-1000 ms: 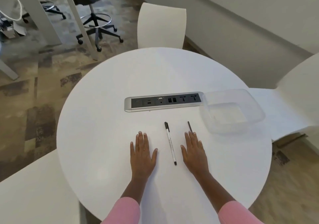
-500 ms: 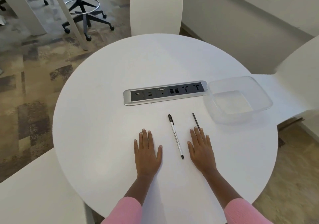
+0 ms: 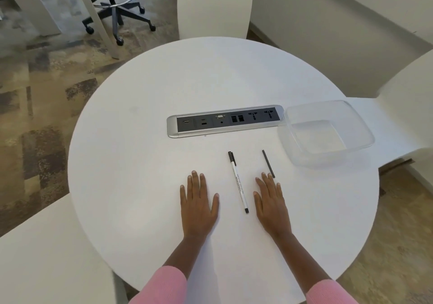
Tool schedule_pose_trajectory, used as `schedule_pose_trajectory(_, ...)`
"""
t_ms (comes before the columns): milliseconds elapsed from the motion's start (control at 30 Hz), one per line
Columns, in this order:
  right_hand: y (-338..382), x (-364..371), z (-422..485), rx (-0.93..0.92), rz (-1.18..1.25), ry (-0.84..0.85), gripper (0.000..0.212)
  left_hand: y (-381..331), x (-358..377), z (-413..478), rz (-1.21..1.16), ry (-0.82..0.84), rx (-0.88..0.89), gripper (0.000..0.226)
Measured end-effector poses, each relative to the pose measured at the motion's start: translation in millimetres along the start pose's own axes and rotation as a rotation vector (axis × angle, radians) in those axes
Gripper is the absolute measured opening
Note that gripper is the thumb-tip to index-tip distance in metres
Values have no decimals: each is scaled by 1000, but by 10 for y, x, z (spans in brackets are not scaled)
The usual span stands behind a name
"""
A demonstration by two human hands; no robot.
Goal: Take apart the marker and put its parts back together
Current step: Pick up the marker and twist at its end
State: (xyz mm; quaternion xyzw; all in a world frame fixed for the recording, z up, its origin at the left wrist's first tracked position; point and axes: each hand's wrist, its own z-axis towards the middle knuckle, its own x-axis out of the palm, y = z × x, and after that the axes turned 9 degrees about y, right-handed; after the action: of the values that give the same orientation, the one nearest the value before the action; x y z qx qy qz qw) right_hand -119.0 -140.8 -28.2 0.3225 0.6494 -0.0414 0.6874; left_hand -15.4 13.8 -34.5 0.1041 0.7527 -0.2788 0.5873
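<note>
We are resting both the left hand and right hand flat, fingers spread, gripping nothing, either side of the marker, whose black rod-like part is lying apart just right of it: reassembly pending.

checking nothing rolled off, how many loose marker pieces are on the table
2: the white marker lies between the flat hands; a thin black piece lies beyond the right hand.
</note>
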Motion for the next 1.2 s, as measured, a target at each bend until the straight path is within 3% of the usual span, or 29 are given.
schedule_pose_trajectory(367, 82, 1, -119, -244, -19, -95, 38, 12, -18, -11, -4, 32, 3, 60)
schedule_pose_trajectory(633, 98, -145, -42, -166, -99, -8, 35, -37, -62, 2, 3, 21, -28, 58)
schedule_pose_trajectory(733, 67, -220, -19, -112, 31, 66, 35, -52, -53, 5, -14, 25, -39, 57)
schedule_pose_trajectory(867, 31, -349, 2, 114, 438, 217, 30, -100, -71, 45, -76, 109, -50, 59)
schedule_pose_trajectory(967, -24, -425, 19, 225, 691, 240, 19, -220, -150, 23, -234, 105, -70, 62)
schedule_pose_trajectory(1033, -42, -485, 29, 256, 807, 259, 14, -338, -198, -25, -421, 90, -85, 48)
schedule_pose_trajectory(1133, -40, -587, 30, 246, 891, 252, 13, -551, -279, -117, -700, 31, -134, 33)
schedule_pose_trajectory(1200, -13, -661, 14, 190, 863, 241, 15, -687, -348, -142, -974, 119, -225, 26)
